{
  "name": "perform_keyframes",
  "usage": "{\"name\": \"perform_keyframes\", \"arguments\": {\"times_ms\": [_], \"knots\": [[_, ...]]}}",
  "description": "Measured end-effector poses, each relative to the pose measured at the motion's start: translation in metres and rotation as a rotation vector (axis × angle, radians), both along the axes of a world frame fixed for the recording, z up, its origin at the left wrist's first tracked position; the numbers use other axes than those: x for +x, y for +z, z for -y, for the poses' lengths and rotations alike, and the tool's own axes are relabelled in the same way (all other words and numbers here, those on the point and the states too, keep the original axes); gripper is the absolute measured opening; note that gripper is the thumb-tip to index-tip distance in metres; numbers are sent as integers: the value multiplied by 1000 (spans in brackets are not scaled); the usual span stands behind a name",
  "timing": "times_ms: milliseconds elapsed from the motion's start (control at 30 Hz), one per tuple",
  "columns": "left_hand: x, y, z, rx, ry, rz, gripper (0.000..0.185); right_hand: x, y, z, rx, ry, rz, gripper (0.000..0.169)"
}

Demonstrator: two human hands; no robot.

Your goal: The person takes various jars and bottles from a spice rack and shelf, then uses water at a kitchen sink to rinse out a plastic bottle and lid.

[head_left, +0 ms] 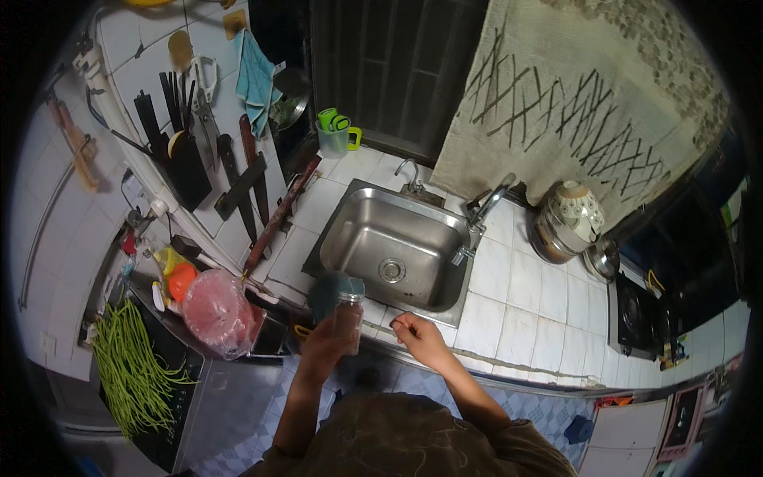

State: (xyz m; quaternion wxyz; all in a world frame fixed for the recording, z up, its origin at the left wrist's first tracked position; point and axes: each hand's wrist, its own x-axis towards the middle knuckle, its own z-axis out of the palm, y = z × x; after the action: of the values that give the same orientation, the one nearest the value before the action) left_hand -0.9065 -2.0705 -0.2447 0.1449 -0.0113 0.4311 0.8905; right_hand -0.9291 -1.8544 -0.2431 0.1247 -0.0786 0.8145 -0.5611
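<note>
My left hand (pixel 326 343) is closed around a clear jar (pixel 351 322) with a silver-coloured screw lid, held upright over the counter's front edge. What fills the jar is too blurred to tell. A dark teal round thing (pixel 325 292) lies just behind the jar, partly hidden by it. My right hand (pixel 414 335) is raised to the right of the jar, near the counter edge, its fingers curled with the thumb and forefinger close together; whether something small is between them cannot be told. Beyond both hands is the stainless steel sink (pixel 381 238), with no dishes in its basin.
Taps (pixel 492 200) stand at the sink's right and back. Bowls (pixel 575 208) are stacked at the right, near a gas stove (pixel 635 313). Knives (pixel 235 179) hang on the left wall above a pink plastic bag (pixel 217 310). Green long beans (pixel 134 369) lie at the lower left.
</note>
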Motion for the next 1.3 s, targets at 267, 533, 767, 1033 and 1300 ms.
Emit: {"name": "perform_keyframes", "arguments": {"times_ms": [267,533,767,1033,1300], "knots": [[24,4,-40,-198,-290,-88,57,55,27,-19,-217,-212,-76,34],[76,-9,-67,-342,-441,-323,51,104,56,-25,495,-408,-168,42],[70,1,-1,-382,-470,-348,47,114,71,34,337,-373,-321,32],[58,5,163,-44,-384,-149,52,72,90,195,71,53,-637,21],[24,7,342,-148,-458,-178,62,1,121,323,-49,754,-446,33]]}}
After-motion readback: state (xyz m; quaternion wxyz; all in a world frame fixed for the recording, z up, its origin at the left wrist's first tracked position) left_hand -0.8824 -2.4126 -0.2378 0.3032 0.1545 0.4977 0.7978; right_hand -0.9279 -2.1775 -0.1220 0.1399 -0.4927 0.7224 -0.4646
